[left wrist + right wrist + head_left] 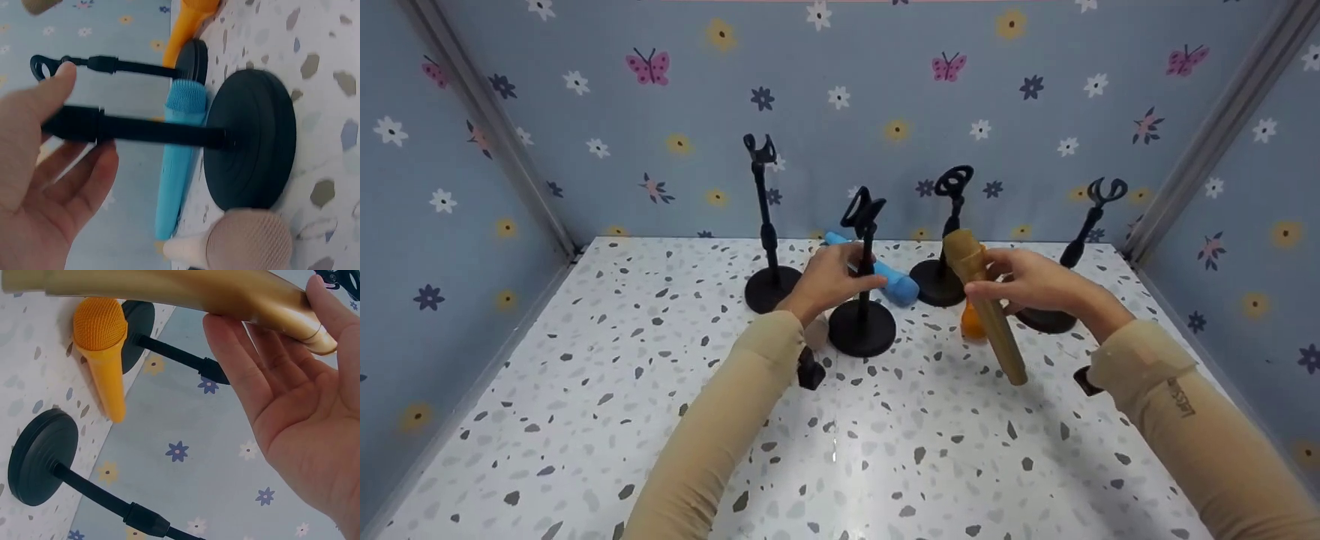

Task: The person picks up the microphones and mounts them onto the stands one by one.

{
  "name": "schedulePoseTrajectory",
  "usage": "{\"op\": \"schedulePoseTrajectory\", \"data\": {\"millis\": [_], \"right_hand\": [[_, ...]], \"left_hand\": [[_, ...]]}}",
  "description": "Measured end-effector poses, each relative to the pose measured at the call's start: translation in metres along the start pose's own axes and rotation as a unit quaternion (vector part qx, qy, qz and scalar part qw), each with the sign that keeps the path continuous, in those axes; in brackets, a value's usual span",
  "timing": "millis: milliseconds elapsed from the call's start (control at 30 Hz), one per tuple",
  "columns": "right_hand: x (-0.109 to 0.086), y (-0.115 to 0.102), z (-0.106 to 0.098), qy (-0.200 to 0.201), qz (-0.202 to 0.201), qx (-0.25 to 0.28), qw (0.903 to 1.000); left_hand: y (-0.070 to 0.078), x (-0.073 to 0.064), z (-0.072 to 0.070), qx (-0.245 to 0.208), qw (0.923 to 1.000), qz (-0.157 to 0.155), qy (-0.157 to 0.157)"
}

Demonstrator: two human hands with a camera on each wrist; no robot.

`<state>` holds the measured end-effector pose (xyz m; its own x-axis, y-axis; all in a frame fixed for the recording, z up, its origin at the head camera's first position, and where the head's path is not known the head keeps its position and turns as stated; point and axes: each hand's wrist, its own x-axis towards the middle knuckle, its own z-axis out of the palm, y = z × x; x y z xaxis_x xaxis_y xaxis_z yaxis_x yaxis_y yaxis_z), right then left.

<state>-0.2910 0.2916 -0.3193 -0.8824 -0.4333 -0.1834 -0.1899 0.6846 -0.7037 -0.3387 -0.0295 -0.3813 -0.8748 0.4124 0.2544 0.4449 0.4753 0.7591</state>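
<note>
My left hand [831, 279] grips the upper pole of a black microphone stand [862, 331], thumb on one side and fingers on the other. This stand's round base is near the table's surface, and its clip shows above the hand. In my right hand [1039, 283] is a gold microphone [999, 334], held slanted between thumb and fingers with its thicker end up and to the left. Behind the left hand's stand lies a blue microphone [900, 288]. A pale beige microphone [247, 242] lies beside the base in the left wrist view. Beneath the gold one is an orange microphone [101, 354].
Three more black stands are on the speckled table [607, 420]: one at back left [768, 232], another at back centre-right [936, 286], a third at far right [1081, 236]. Flower-patterned walls [840, 67] enclose the table at the back and both sides.
</note>
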Motion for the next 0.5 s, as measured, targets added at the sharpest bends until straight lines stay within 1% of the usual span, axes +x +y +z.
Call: {"op": "schedulePoseTrajectory", "data": {"millis": [100, 167, 300, 400, 500], "right_hand": [[0.0000, -0.0015, -0.0005, 0.008, 0.001, 0.028, 0.9996], [0.0001, -0.0012, -0.0006, 0.003, -0.003, 0.037, 0.9993], [-0.0005, 0.0020, 0.0003, -0.022, -0.005, 0.032, 0.9992], [-0.0002, 0.0049, 0.0032, -0.042, 0.001, 0.029, 0.9987], [0.0011, 0.0071, 0.0062, -0.056, -0.002, 0.031, 0.9980]], "left_hand": [[0.0033, 0.0011, 0.0030, -0.002, 0.9996, -0.006, 0.026], [0.0049, 0.0013, 0.0035, -0.004, 0.9994, -0.010, 0.032], [0.0058, 0.0016, 0.0029, 0.003, 0.9997, -0.012, 0.021], [0.0061, 0.0010, 0.0025, 0.008, 0.9998, -0.013, 0.009], [0.0060, -0.0007, 0.0024, 0.000, 0.9999, -0.010, -0.008]]}}
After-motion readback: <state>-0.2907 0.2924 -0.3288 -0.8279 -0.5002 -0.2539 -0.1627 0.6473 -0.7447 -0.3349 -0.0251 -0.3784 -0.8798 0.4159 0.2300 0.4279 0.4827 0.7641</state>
